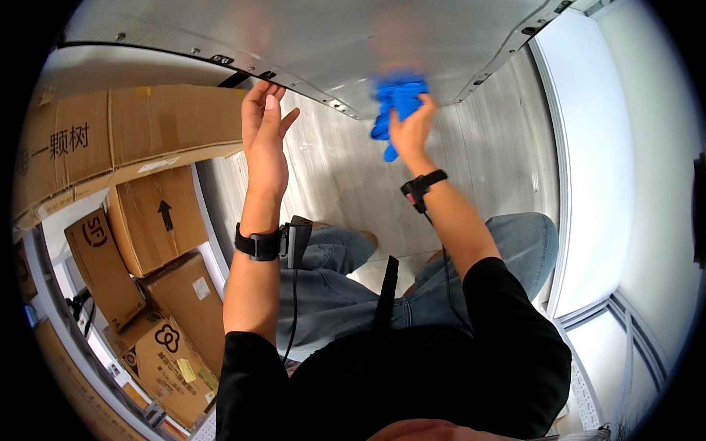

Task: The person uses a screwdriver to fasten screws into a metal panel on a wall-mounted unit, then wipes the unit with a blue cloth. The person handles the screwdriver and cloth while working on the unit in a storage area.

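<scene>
A large, shiny grey metal panel spans the top of the view, with screws and slots along its edges. My right hand grips a bunched blue cloth and holds it up against the panel's lower part, near the bottom corner. Faint reflections of both hands show in the metal. On the left, my left hand is raised beside the panel's lower left edge, fingers extended and thumb apart, with nothing in it. Its fingertips reach that edge; whether they press on it I cannot tell.
Several cardboard boxes are stacked on a metal-framed shelf at the left, a long carton above them. White panels stand along the right. Below lies a grey wood-look floor. Cables run from bands on both wrists.
</scene>
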Demonstrator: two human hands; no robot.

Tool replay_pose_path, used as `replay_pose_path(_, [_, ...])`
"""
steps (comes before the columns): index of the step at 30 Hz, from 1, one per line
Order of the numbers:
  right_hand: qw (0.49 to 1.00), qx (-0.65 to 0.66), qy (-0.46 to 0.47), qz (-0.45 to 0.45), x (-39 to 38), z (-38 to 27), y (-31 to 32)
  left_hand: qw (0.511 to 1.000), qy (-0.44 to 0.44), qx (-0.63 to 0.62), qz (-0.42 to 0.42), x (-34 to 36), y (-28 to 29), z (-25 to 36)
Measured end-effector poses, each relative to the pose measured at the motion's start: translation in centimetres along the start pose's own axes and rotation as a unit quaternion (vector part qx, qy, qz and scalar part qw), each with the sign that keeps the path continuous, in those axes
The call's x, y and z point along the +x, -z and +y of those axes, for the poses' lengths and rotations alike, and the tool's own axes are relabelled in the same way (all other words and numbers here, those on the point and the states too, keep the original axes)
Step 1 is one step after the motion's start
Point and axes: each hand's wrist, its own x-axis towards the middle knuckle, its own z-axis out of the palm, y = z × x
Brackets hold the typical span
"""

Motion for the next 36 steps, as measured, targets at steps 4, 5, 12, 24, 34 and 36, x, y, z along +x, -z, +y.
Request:
replay_pose_path(4, [0.994,0.065,0.084,0.002,-2.4,-5.1,-4.1,0.999,0.045,0.017,-0.015,0.9,0.9,-1.9])
replay_pose_path(5, [0.993,0.071,0.091,0.007,-2.7,-6.1,-4.6,0.996,0.054,0.057,-0.033,1.1,0.9,-2.6])
replay_pose_path(12, [0.997,-0.019,0.066,0.035,-2.4,-3.0,-3.9,0.92,0.237,0.234,-0.205,6.2,1.6,-8.7])
replay_pose_path(24, [0.968,-0.083,-0.203,0.124,1.1,10.7,1.5,0.876,0.365,0.162,-0.271,8.8,1.1,-15.2])
replay_pose_path(34, [0.972,0.031,-0.173,0.154,-3.8,4.9,-7.7,0.911,0.331,0.086,-0.229,6.9,1.6,-14.5])
replay_pose_path(36, [0.967,0.081,-0.192,0.146,-5.1,2.9,-9.0,0.92,0.326,0.036,-0.216,6.0,1.8,-14.2])
